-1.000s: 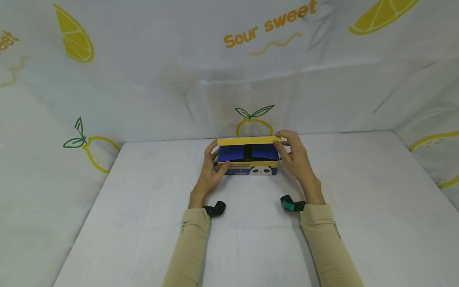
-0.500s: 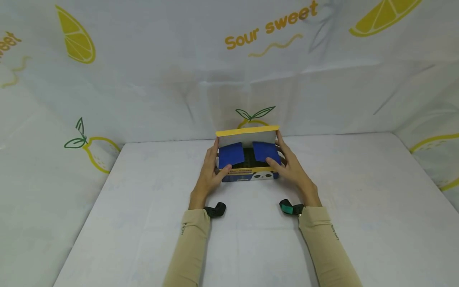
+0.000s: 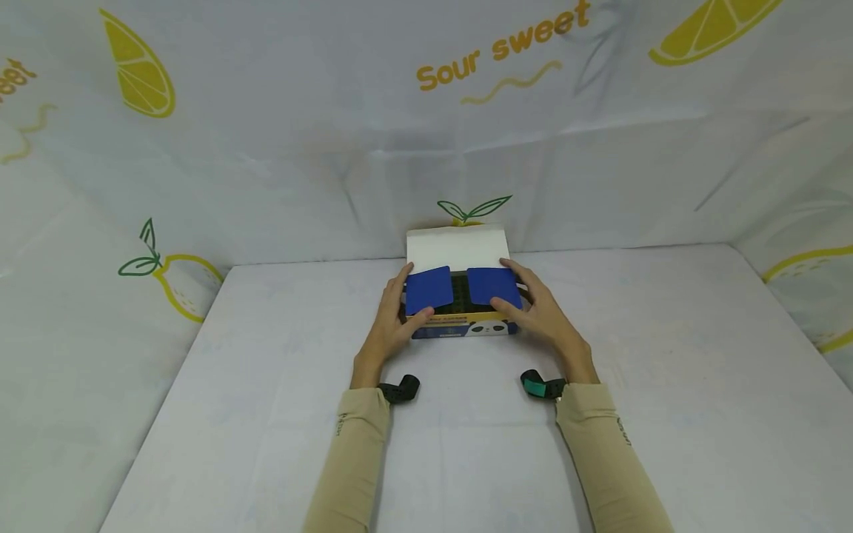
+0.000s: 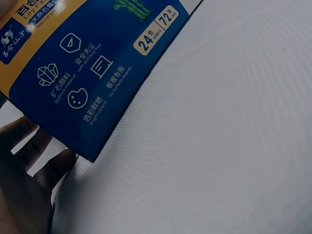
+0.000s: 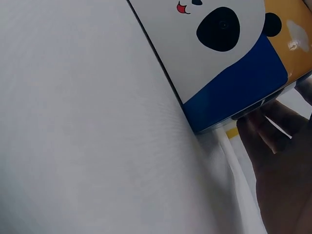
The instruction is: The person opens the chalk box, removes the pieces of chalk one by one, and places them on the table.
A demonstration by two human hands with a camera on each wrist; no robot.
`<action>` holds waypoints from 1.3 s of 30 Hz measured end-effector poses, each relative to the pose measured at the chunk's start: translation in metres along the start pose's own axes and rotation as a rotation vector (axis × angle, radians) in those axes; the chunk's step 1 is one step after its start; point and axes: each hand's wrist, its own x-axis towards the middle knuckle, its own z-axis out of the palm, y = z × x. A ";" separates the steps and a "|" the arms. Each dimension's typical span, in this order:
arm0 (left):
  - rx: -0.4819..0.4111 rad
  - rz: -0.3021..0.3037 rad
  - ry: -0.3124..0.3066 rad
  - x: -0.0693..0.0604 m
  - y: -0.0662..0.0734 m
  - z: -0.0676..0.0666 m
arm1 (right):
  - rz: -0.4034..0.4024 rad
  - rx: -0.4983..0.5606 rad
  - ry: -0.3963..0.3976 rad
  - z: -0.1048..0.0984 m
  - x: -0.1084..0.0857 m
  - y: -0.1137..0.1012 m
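A blue and yellow chalk box (image 3: 460, 326) with a panda on its front stands on the table before both hands. Its white-lined lid (image 3: 458, 247) is raised at the back, and two blue side flaps (image 3: 429, 289) slant over the opening. Something dark shows in the gap between the flaps. My left hand (image 3: 392, 320) holds the box's left end, thumb on the front upper edge. At the right end my right hand (image 3: 543, 314) grips the box, its thumb over the right flap (image 3: 492, 287). The right wrist view has fingers (image 5: 263, 131) along the box's end.
A white cloth with lemon prints (image 3: 293, 178) hangs as a wall behind the table (image 3: 266, 414) and along its sides. Black wrist cameras (image 3: 403, 389) sit at both wrists.
The lid, low over the box before, has swung up and back, baring the flaps. The right hand has moved from the lid's corner down to the box's right end. The left hand stays.
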 end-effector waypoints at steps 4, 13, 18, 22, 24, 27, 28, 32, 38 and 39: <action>-0.025 0.003 0.001 0.001 0.000 0.000 | 0.029 0.023 0.003 0.000 -0.001 0.000; -0.053 0.036 0.012 0.002 0.001 0.000 | 0.106 0.052 -0.013 -0.001 -0.001 0.001; 0.072 0.064 0.056 0.008 0.011 -0.005 | 0.112 0.075 -0.024 0.000 0.000 -0.001; 0.135 0.102 0.081 0.019 0.023 -0.012 | 0.109 0.077 -0.020 0.000 0.000 -0.003; 0.146 0.125 0.057 0.025 0.029 -0.014 | 0.104 0.077 -0.015 -0.001 0.000 -0.003; 0.165 0.139 -0.016 0.032 0.037 -0.016 | 0.099 0.082 -0.015 -0.001 0.000 -0.003; 0.174 0.137 -0.041 0.033 0.039 -0.017 | 0.100 0.083 -0.018 0.000 0.000 -0.002; 0.192 0.117 -0.096 0.033 0.043 -0.019 | 0.109 0.092 -0.024 0.001 -0.002 -0.001; 0.122 0.140 -0.070 0.030 0.044 -0.040 | 0.107 0.092 -0.013 0.002 -0.002 -0.001; 0.099 0.153 -0.062 0.029 0.043 -0.046 | 0.107 0.091 -0.013 0.001 -0.002 -0.001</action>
